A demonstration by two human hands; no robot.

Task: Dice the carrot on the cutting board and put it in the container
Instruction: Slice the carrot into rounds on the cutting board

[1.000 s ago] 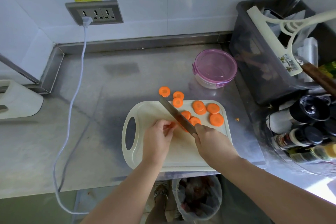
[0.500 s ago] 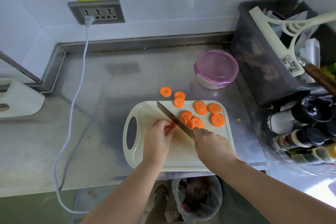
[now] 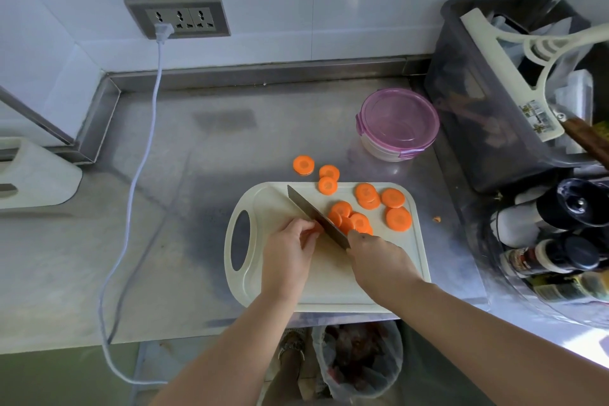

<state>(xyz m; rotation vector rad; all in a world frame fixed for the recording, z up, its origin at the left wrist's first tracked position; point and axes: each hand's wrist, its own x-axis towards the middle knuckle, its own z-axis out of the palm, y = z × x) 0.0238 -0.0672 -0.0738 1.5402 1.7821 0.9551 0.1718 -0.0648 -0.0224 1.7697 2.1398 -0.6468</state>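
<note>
Carrot: the last orange stub of carrot [image 3: 317, 227] lies on the cream plastic cutting board [image 3: 263, 204], pinched under your left fingertips and mostly hidden by them.
Left hand: your left hand [image 3: 290, 254] has its fingers curled down onto the stub, holding it against the blade.
Right hand: your right hand [image 3: 379, 260] is wrapped round the handle of the steel-bladed knife [image 3: 313, 217]. The handle is buried in your fist, and the blade runs out diagonally to touch the stub.
Slices: flat round orange carrot slices [image 3: 398, 218] lie on the side of the blade away from your left-hand grip. Several overlap right against the steel.
Strays: two rounds [image 3: 303, 165] sit off the board on the steel counter [image 3: 230, 142], beyond the knife tip. One more straddles the far edge. A small orange scrap [image 3: 437, 219] lies on the counter out past your right hand.
Done: cutting into rounds looks nearly finished.
Left: you have no dice yet, so every round still needs cutting down.
Container: the round clear container with the purple clip lid [image 3: 398, 122] stands well beyond your knife grip. Its lid is on and no carrot shows inside, so you still have to open and fill it.
</note>
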